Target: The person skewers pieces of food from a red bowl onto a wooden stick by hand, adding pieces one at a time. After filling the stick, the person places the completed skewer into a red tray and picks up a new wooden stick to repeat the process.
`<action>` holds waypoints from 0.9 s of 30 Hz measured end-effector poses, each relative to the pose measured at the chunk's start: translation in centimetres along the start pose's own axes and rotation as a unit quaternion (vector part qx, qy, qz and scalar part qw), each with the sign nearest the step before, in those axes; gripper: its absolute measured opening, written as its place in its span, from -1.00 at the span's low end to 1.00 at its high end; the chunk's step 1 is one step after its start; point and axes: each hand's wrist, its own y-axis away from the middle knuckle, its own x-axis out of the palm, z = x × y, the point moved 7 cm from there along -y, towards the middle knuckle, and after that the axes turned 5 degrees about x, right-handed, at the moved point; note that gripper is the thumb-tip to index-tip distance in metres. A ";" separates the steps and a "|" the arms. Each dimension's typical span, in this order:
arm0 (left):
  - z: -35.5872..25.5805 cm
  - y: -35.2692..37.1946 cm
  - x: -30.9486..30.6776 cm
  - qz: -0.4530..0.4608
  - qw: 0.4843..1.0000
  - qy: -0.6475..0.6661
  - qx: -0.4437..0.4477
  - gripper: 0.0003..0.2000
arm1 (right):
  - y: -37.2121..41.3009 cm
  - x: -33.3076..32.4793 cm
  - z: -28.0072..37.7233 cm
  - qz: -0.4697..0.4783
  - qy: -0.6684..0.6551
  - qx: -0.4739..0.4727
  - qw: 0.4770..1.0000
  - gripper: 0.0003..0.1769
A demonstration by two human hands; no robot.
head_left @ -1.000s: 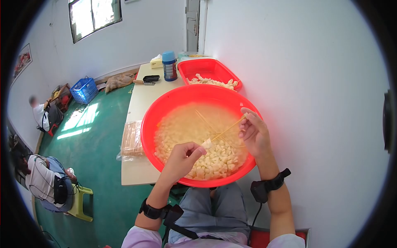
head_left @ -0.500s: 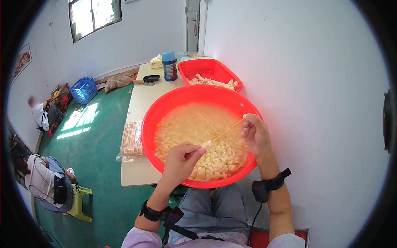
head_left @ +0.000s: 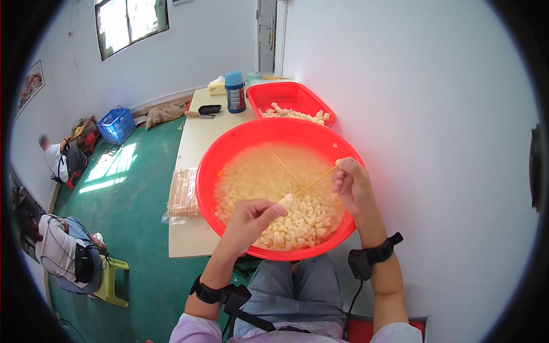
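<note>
Your left hand [head_left: 249, 220] sits over the 6 o'clock part of the red basin [head_left: 229, 150], thumb and fingertips pinched tight on one pale cube [head_left: 286, 200]. Your right hand [head_left: 351, 186] is at the basin's 3 o'clock rim, fingers curled closed around a thin skewer [head_left: 314, 182]. The skewer slants from that hand toward 8 o'clock and its tip meets the cube. You cannot tell whether the point has gone in, because your left fingertips cover that spot. The skewer's back end is hidden inside your right hand.

The basin holds cloudy water and a heap of like cubes [head_left: 297, 226] banked toward 5 o'clock. A few loose sticks [head_left: 286, 166] show faintly under the water near the centre, too blurred to count. The basin's near rim juts past the edge of the surface [head_left: 200, 134] and hides that edge and part of your lap.

At the basin's 9 o'clock, a clear bag of sticks [head_left: 183, 191] lies touching the rim, partly tucked beneath it. At 12 o'clock stands a red tray [head_left: 274, 91] of pale pieces, their kind hard to make out. A blue-lidded jar [head_left: 234, 91] stands just beside it.

Dark bands wrap both your wrists. At the picture's 9 o'clock two people sit on the green floor [head_left: 137, 194], partly cut off by the lens's dark border.
</note>
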 end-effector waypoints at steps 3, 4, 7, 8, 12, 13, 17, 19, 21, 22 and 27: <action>-1.3 -0.5 0.4 -0.016 0.987 -0.122 0.101 -0.86 | 0.6 1.7 -0.7 0.007 0.086 0.032 0.996 -0.88; -1.5 -0.6 0.5 -0.022 0.976 -0.169 0.138 -0.85 | 0.8 2.6 -1.0 0.010 0.096 0.038 0.995 -0.88; -0.9 -0.9 0.1 -0.031 0.980 -0.134 0.143 -0.84 | 1.0 2.7 -1.3 0.028 0.101 0.064 0.992 -0.87; -0.8 -0.9 0.1 -0.024 0.984 -0.117 0.133 -0.84 | 0.9 2.7 -1.5 0.036 0.098 0.074 0.992 -0.87; -0.3 -0.8 0.6 0.012 0.993 -0.080 0.089 -0.83 | 1.4 3.9 -2.2 0.086 0.171 0.110 0.975 -0.84; -0.1 -0.8 0.7 0.023 0.994 -0.078 0.077 -0.83 | 1.5 4.2 -2.4 0.098 0.179 0.111 0.973 -0.84; -0.1 -0.7 0.7 0.039 0.995 -0.075 0.046 -0.82 | 1.4 4.2 -2.8 0.113 0.198 0.116 0.967 -0.90; 0.2 -0.7 0.8 0.048 0.996 -0.065 0.032 -0.80 | 1.4 4.3 -2.6 0.105 0.218 0.090 0.966 -0.90; 0.6 -0.8 0.9 0.036 0.997 -0.045 0.043 -0.76 | 1.6 4.5 -2.3 0.104 0.247 0.066 0.961 -0.89; 0.7 -0.9 0.9 0.030 0.998 -0.036 0.051 -0.74 | 1.6 4.6 -2.2 0.109 0.266 0.054 0.956 -0.88; 0.4 -0.6 1.2 0.058 0.998 -0.018 0.008 -0.70 | 1.7 5.1 -2.6 0.156 0.347 0.019 0.924 -0.76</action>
